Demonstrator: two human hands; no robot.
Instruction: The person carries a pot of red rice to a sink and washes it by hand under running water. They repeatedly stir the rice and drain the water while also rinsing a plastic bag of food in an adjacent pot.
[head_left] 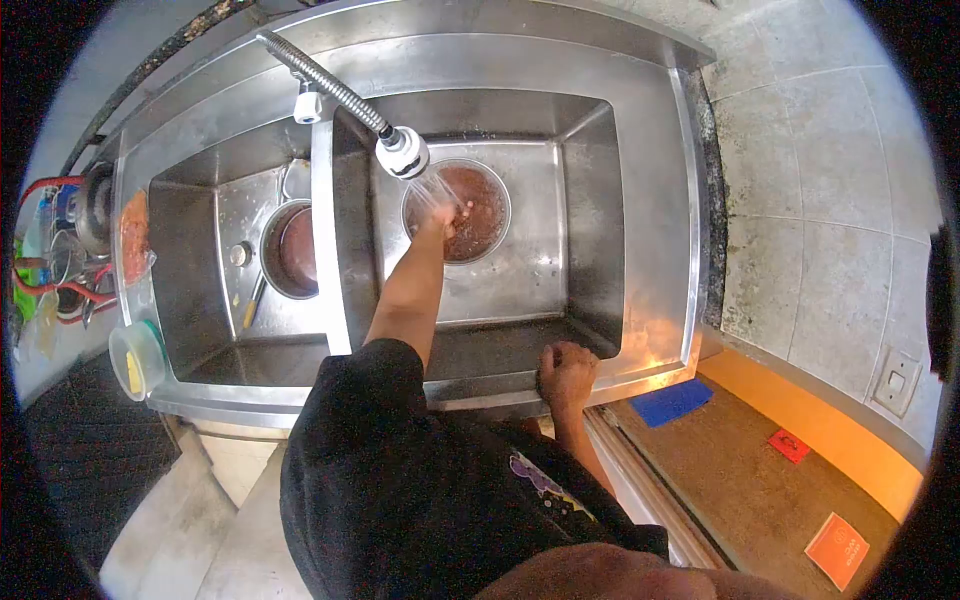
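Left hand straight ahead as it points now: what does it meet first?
Probably the far side of the round metal pot; depth is unclear, so the left hand may instead pass above its rim.

Wearer: blk tee point(345, 480), short L sleeve point(375, 385), bare forearm point(412, 285) below hem. Front print point(535, 473) approx. purple w/ pale edging; finer detail too sm. to read. L hand point(446, 212), R hand point(568, 374): no gloves.

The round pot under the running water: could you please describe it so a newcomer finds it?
Find the steel double sink, then its right basin. The round pot there catches water from the spray head; unlike the pot in the left basin, it has the left hand inside.
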